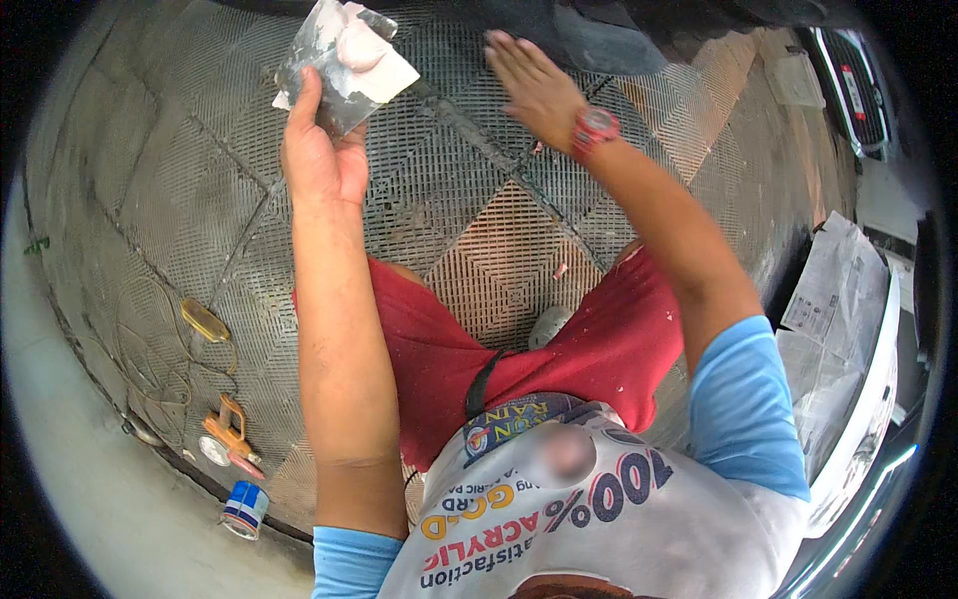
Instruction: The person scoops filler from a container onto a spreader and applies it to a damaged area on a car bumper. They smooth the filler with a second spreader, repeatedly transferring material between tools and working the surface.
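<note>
Gripped between thumb and fingers of left hand (327,160): thin plate (347,106), above floor matting (424,175). Loaded with pale pink paste (361,47); probably partway at most, judging by thick lump unused. Open, fingers extended, near dark panel (611,45): right hand (539,90), visibly holding nothing. Panel contact and finished coverage: cannot tell.

Red wristwatch (596,131), blue-sleeved white shirt (714,519), red shorts (634,334)
</note>
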